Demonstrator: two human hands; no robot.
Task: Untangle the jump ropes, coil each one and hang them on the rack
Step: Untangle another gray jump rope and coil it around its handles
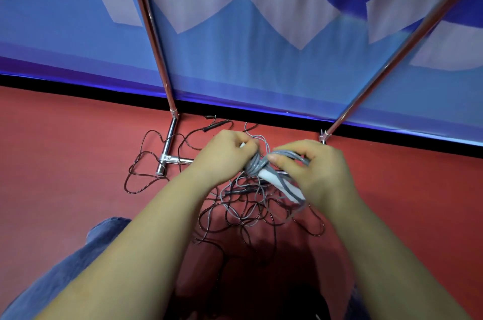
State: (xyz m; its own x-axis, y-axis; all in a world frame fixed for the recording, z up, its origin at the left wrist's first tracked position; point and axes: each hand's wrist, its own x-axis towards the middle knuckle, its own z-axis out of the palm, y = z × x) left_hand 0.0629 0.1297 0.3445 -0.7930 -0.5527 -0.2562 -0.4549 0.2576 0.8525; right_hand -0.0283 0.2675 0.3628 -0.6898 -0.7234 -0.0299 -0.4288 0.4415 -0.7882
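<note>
A grey jump rope (257, 163) with white handles is bundled between my hands, its cord wound round the handles. My left hand (224, 152) grips one end of the bundle, with a white handle tip showing by its fingers. My right hand (313, 170) pinches the grey coil, and a white handle (271, 180) sticks out beneath it. More grey cord hangs down into a tangle (251, 211) on the red floor, mixed with a dark jump rope (146, 163) whose black handles (214, 125) lie by the wall. The chrome rack (156, 40) stands behind.
The rack's base foot (167, 152) and crossbar lie on the floor left of my hands; its right post (392, 58) slants up to the right. A blue and white banner wall (261, 32) rises just behind. My knee in blue jeans (78, 254) is lower left.
</note>
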